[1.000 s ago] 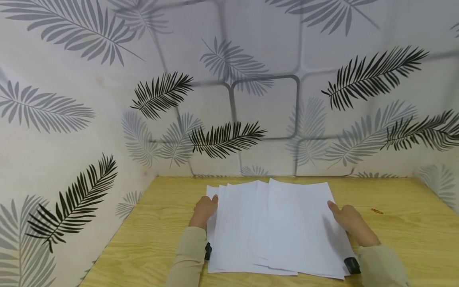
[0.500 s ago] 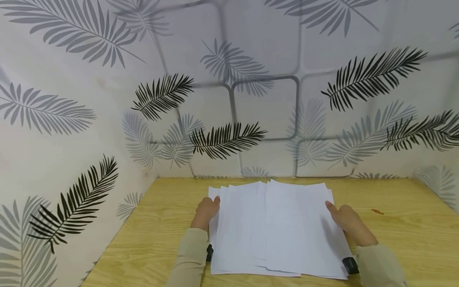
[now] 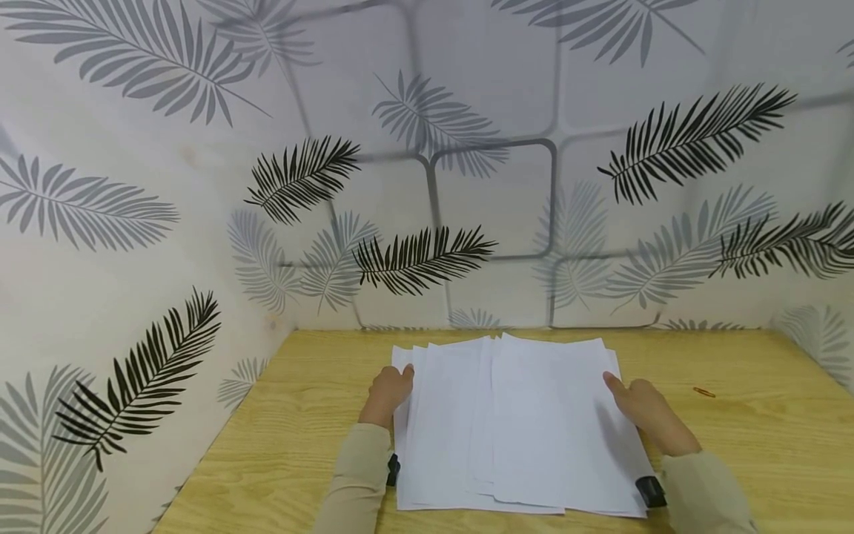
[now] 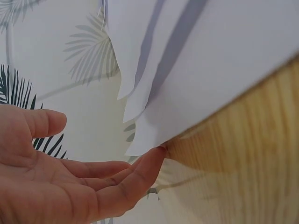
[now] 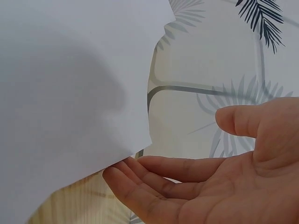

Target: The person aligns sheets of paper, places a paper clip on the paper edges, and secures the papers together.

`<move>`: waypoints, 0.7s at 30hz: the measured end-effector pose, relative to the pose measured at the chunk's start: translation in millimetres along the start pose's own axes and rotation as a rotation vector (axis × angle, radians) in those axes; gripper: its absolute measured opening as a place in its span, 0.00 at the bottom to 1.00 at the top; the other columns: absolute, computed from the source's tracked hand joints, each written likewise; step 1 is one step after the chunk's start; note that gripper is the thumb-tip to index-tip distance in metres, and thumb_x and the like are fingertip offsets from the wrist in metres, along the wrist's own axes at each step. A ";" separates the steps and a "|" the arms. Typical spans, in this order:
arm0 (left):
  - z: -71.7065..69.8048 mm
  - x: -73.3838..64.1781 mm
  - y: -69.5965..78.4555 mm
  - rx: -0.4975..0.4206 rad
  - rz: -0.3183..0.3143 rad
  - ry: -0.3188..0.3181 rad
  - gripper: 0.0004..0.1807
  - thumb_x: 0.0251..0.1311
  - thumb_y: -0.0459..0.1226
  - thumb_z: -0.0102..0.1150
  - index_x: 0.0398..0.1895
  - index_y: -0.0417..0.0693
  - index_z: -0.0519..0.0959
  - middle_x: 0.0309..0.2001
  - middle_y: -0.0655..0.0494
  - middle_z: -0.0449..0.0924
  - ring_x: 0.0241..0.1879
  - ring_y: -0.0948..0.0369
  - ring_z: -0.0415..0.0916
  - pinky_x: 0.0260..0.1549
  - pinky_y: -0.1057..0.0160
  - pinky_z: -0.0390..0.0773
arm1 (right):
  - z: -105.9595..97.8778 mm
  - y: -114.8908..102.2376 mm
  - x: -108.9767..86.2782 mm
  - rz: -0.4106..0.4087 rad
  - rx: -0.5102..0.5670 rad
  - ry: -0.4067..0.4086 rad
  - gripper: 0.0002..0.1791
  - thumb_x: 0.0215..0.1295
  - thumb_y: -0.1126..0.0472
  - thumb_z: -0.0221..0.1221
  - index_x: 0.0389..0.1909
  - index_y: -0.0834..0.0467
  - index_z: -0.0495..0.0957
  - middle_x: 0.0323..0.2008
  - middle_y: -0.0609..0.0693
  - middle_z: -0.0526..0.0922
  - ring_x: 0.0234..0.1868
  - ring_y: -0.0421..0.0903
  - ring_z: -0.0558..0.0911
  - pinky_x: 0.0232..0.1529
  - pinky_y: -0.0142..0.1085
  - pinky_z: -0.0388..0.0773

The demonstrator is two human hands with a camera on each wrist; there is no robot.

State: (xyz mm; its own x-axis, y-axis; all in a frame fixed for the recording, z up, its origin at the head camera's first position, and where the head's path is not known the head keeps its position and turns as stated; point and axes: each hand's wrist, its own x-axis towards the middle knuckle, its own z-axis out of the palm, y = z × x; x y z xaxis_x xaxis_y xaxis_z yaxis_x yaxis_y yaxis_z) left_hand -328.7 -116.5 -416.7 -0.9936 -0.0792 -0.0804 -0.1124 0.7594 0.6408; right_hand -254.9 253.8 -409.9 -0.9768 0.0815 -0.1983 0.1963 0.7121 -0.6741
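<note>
Several white sheets of paper (image 3: 547,423) lie in an uneven, fanned stack on the wooden table, their edges stepped on the left. My left hand (image 3: 390,389) is at the left edge of the sheets. In the left wrist view its fingertips (image 4: 159,154) touch the lowest sheet's edge near the corner, and the thumb stands apart. On the opposite side is my right hand (image 3: 650,415), its thumb raised off the paper. The right wrist view shows its fingertips (image 5: 114,170) against the right edge of the sheets, with the thumb clear of them.
An orange paper clip (image 3: 703,392) lies on the wooden table (image 3: 754,430) to the right of the sheets. A leaf-patterned wall covering (image 3: 494,200) rises behind the table and along its left side. Black wrist straps (image 3: 650,491) show at both cuffs.
My left hand has moved slightly right, and the left sheets have shifted right with it. The right hand has moved slightly left. The stack is a little narrower.
</note>
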 end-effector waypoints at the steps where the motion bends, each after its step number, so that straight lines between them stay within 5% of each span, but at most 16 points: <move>1: 0.0 -0.2 0.8 0.004 -0.001 0.000 0.29 0.72 0.44 0.40 0.56 0.20 0.69 0.52 0.28 0.74 0.53 0.36 0.72 0.50 0.43 0.71 | -0.1 -0.5 -0.1 -0.001 0.000 0.000 0.46 0.76 0.42 0.32 0.54 0.91 0.54 0.56 0.86 0.59 0.56 0.76 0.66 0.55 0.59 0.67; 21: 3.4 -1.5 4.2 0.017 -0.014 -0.004 0.28 0.72 0.44 0.41 0.54 0.23 0.71 0.51 0.30 0.75 0.52 0.36 0.71 0.51 0.42 0.70 | 3.5 0.6 5.3 -0.011 0.011 -0.002 0.45 0.76 0.43 0.32 0.55 0.90 0.54 0.56 0.86 0.59 0.56 0.75 0.66 0.55 0.59 0.67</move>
State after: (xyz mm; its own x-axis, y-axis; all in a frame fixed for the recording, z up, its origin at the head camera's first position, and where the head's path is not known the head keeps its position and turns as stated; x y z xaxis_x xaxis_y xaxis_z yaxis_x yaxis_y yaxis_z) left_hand -327.7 -111.1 -416.4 -0.9919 -0.0872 -0.0921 -0.1258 0.7694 0.6262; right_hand -259.6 252.2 -413.8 -0.9787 0.0725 -0.1918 0.1863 0.7055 -0.6838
